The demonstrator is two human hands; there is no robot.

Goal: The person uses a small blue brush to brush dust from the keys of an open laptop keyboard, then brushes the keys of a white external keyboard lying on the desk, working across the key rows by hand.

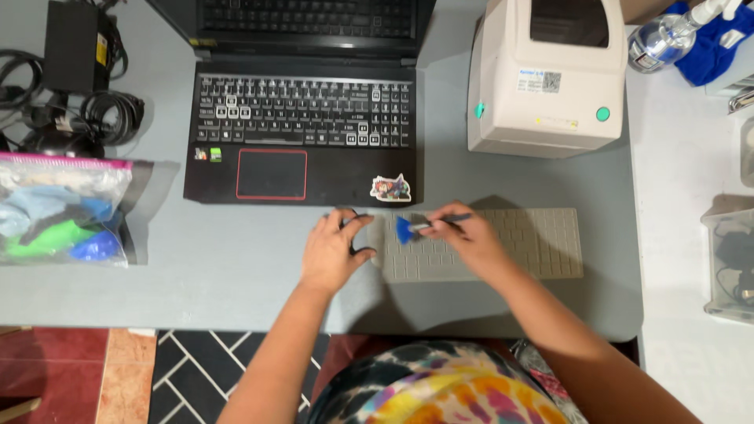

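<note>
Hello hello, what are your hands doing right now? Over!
Right hand holding small blue brush on white keyboard. Left hand gripping keyboard's left end. Laptop just behind, nothing blocking.

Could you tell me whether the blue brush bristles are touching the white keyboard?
Touching. The head view shows the brush, held in the right hand, with its bristles pressed onto the keyboard, no gap visible.

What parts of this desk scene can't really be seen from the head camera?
- Keyboard: its left end is covered by the left hand and right hand.
- Brush: its handle is partly hidden in the right hand's grip.
- Laptop: screen cut off by the top edge.
- Zip bag: cut by the left edge, contents only coloured shapes.
- Clear bin: cut by the right edge.
</note>
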